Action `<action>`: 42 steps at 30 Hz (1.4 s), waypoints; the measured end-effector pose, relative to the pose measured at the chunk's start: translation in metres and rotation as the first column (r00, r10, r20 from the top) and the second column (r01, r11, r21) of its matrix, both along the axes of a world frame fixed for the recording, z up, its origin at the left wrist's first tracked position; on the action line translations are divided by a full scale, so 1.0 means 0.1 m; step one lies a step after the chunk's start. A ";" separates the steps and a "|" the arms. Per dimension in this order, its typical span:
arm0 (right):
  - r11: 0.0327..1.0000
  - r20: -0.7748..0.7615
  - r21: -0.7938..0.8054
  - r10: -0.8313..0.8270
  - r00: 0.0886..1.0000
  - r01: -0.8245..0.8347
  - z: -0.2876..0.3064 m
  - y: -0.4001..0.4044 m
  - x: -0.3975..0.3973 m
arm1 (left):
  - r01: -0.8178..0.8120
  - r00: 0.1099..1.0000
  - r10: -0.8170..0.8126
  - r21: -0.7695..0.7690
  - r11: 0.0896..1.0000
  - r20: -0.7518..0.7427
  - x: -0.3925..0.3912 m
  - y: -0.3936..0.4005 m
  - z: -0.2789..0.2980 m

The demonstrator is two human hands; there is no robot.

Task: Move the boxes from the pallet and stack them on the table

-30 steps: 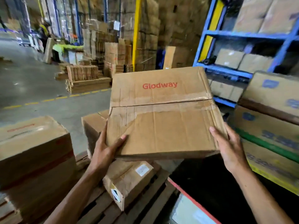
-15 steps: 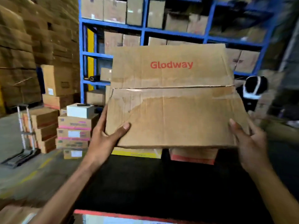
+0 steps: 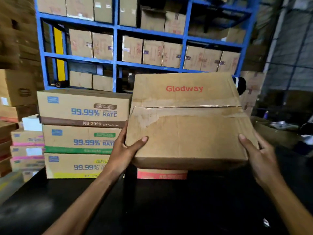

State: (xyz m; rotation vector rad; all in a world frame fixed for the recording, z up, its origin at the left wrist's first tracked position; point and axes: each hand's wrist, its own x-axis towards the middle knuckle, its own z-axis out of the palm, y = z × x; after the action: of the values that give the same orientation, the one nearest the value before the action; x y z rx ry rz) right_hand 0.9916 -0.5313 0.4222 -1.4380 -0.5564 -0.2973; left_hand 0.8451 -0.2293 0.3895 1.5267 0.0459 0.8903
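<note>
I hold a flat brown cardboard box [image 3: 188,126] printed "Glodway" in red, above the black table [image 3: 152,206]. My left hand [image 3: 125,150] grips its near left corner, thumb on top. My right hand [image 3: 259,155] grips its near right corner. A stack of three "99.99% RATE" boxes [image 3: 81,133] stands on the table to the left of the held box. Under the held box a red-banded box [image 3: 161,173] lies on the table, mostly hidden. The pallet is out of view.
A tall blue rack [image 3: 116,61] full of cartons rises behind the table. A lower pile of pink-banded boxes [image 3: 27,146] stands off the table's left edge. More stacked cartons [image 3: 15,92] fill the far left. Dark clutter lies at the right.
My view has turned right from the pallet to the table and rack. The held box now hangs lower and to the right, beside the stack of three boxes. Both hands keep their grip.
</note>
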 end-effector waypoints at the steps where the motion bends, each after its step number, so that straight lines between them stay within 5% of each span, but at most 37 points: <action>1: 1.000 -0.013 -0.010 -0.009 1.000 0.009 -0.04 -0.01 0.14 | 0.016 1.000 -0.016 -0.007 1.000 -0.015 0.14 0.01 -0.01; 20: 0.984 -0.217 -0.153 0.058 0.974 -0.093 -0.30 1.36 2.99 | 0.040 0.984 -0.066 -0.157 0.987 -0.163 2.92 1.28 -0.36; 35: 0.959 -0.387 -0.162 0.157 0.909 -0.234 -0.35 2.05 3.88 | -0.217 0.927 0.142 -0.187 0.958 -0.347 3.32 1.77 -0.30; 42: 0.959 -0.452 -0.142 0.156 0.878 -0.244 -0.39 2.15 3.96 | -0.312 0.916 0.256 -0.147 0.939 -0.311 3.46 1.73 -0.23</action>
State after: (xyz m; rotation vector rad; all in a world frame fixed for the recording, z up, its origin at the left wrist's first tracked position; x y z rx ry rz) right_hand 1.3877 -0.3163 0.3832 -1.5600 -0.3657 0.2541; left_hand 1.1909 -0.0566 0.3669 1.4747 0.5664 0.8565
